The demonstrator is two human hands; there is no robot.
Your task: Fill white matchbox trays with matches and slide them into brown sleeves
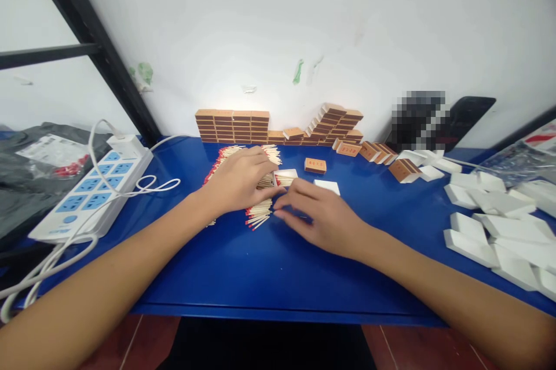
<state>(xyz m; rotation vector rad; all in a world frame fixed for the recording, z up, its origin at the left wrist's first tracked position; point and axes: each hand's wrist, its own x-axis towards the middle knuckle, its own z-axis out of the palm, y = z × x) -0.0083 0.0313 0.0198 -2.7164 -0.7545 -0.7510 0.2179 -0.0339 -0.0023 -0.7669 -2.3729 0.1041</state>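
The matches (260, 212) are thin pale sticks with red heads, heaped on the middle of the blue table (243, 277), partly hidden by the left hand (243, 178). On the left side and near edge of the heap, the red heads point outward. Just right of the left hand is a small white tray (290, 173) with pale matchsticks lying in it. The left hand is spread over the heap with its fingers curved down; whether it grips any matches cannot be told. The right hand (321, 216) is beside the tray's near side, thumb and fingertips a narrow gap apart.

Beyond the tray, a single tan matchbox (315, 165) lies flat, and a plain white box (326, 187) is near the right hand. Along the wall (260, 22) stand a neat matchbox stack (232, 127) and a leaning matchbox stack (332, 124), brown sides showing; what these boxes contain is hidden. White boxes (495, 216) are piled at the right. A power strip (93, 196) lies at the left.
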